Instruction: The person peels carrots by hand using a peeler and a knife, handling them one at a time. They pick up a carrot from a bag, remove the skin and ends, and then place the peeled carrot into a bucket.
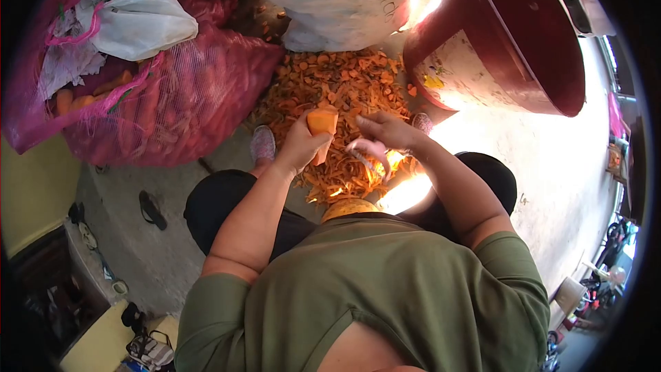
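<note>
- Because the L hand [297, 146] is closed around the carrot [321, 122], which is raised over the peelings [330, 89], a wet or smooth surface could make it slip down.
- R hand [387, 131] is beside it, w/ fingers partly bent; I cannot tell if it grips the pinkish curved thing [372, 149] just below, b/c this part is blurred.
- If that thing has an edge, the L fingers might be cut, b/c they are close to it & the carrot is held in the air, w/o a desk under it.
- Peelings cover the floor [303, 196] b/w the two shoes [262, 143], so a foot could slide on them if the person stands up.
- Strong light falls near the R hand; glare may hide the edge, & a stroke could go wrong.
- Mesh bag [227, 62] at left has an open-looking top, so carrots could roll out if it is bumped.
</note>
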A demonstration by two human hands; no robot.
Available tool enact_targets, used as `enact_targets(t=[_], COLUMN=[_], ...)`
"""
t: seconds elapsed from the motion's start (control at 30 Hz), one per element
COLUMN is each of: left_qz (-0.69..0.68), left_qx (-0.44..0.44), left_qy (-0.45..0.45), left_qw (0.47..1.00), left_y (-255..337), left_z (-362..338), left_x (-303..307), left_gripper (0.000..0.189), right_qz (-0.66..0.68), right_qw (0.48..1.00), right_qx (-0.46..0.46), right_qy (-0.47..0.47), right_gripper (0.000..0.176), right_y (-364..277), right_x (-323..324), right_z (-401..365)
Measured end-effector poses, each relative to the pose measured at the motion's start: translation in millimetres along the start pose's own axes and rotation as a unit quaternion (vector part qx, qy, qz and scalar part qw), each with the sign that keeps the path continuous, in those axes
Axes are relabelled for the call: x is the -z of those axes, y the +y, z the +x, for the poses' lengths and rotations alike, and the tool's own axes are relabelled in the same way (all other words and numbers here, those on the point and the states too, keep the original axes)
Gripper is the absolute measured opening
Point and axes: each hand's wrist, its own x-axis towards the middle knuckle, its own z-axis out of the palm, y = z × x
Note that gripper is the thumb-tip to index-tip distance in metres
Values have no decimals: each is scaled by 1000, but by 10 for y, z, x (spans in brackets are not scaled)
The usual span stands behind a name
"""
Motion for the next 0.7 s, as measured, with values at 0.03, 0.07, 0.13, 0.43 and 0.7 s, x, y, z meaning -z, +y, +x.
enact_targets(t=[0.03,0.07,0.13,0.43,0.7], left_qz=[0,1,10,168,127], left_qx=[-21,-42,-30,-63,-48], left_qy=[2,4,3,39,-27], left_qw=[1000,999,999,983,990], left_y=[-65,-98,-37,-15,-21], left_z=[15,24,-3,-19,-18], left_x=[3,0,-40,-98,-114], left_gripper=[46,46,44,37,34], right_qz=[-32,-63,-100,-58,-84], right_qw=[999,997,993,995,993], right_qx=[9,18,40,27,43], right_qy=[-16,-32,-38,-78,-73], right_gripper=[44,45,51,57,52], right_y=[-12,-27,-64,-36,22], right_x=[-49,-90,-146,-129,-118], right_z=[-5,-16,-55,-48,3])
